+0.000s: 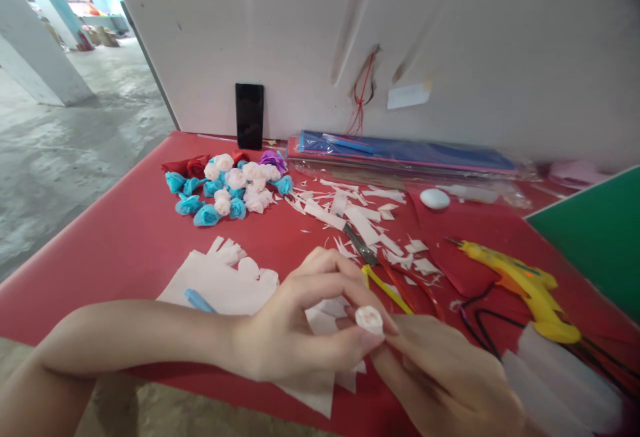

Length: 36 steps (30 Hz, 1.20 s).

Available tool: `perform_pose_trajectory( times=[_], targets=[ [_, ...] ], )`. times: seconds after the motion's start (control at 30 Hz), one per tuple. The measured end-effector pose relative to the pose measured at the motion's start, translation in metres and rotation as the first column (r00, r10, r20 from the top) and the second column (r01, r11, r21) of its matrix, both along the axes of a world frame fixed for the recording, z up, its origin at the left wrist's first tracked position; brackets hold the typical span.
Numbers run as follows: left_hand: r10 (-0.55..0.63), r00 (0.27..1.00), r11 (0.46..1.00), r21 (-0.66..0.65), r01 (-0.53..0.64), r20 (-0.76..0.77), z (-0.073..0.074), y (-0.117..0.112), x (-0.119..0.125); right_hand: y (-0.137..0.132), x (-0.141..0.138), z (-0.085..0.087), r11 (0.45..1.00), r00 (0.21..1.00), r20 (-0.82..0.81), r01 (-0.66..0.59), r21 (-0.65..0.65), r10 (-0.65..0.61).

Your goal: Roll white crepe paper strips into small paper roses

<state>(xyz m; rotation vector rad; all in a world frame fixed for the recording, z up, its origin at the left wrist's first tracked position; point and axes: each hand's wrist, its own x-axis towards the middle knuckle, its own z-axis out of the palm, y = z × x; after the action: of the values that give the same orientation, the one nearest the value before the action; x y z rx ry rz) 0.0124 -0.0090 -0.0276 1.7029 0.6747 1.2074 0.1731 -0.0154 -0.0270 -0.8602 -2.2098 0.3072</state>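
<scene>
A small white paper rose [369, 319], rolled tight with its spiral facing up, sits between my hands over the table's front edge. My left hand [315, 317] pinches it between thumb and fingers. My right hand [445, 370] meets it from the other side, fingers closed at its base; part of that grip is hidden. Beneath the left forearm lie cut white paper sheets [185, 280] and a light blue pen [199, 299]. Just beyond the hands, red-and-yellow-handled scissors [361, 245] rest among white paper scraps [363, 223].
Finished blue, white, red and purple paper flowers [230, 187] are heaped at the back left. A phone [249, 117] leans on the wall behind. To the right lie a yellow glue gun [525, 287] with its cord, a white oval object [435, 199] and a green board [595, 243].
</scene>
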Motion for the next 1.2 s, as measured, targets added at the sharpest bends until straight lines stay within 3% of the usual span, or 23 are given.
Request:
perform_pose_trajectory(
  times=[0.27, 0.43, 0.67, 0.97, 1.2],
  targets=[
    [-0.025, 0.999, 0.998, -0.05, 0.026, 0.023, 0.0, -0.001, 0.001, 0.002, 0.003, -0.003, 0.999, 0.998, 0.061, -0.008, 0.036, 0.006],
    [-0.018, 1.0, 0.997, -0.072, 0.019, 0.025, -0.001, 0.002, 0.002, 0.004, -0.002, 0.0, 0.999, 0.994, -0.097, -0.047, 0.011, 0.048],
    [0.006, 0.997, 0.993, -0.12, 0.003, 0.076, -0.002, 0.005, 0.001, 0.009, -0.004, -0.003, 0.97, 0.951, -0.292, -0.162, -0.179, 0.105],
    [0.049, 0.989, 0.999, -0.018, -0.047, 0.14, -0.004, 0.007, 0.002, 0.01, -0.006, -0.002, 0.981, 0.963, -0.251, -0.134, -0.14, 0.096],
    [0.067, 0.992, 0.992, -0.11, -0.055, 0.106, -0.003, 0.009, -0.001, 0.009, -0.008, -0.001, 0.985, 0.969, -0.236, -0.103, -0.135, 0.069]
  ],
)
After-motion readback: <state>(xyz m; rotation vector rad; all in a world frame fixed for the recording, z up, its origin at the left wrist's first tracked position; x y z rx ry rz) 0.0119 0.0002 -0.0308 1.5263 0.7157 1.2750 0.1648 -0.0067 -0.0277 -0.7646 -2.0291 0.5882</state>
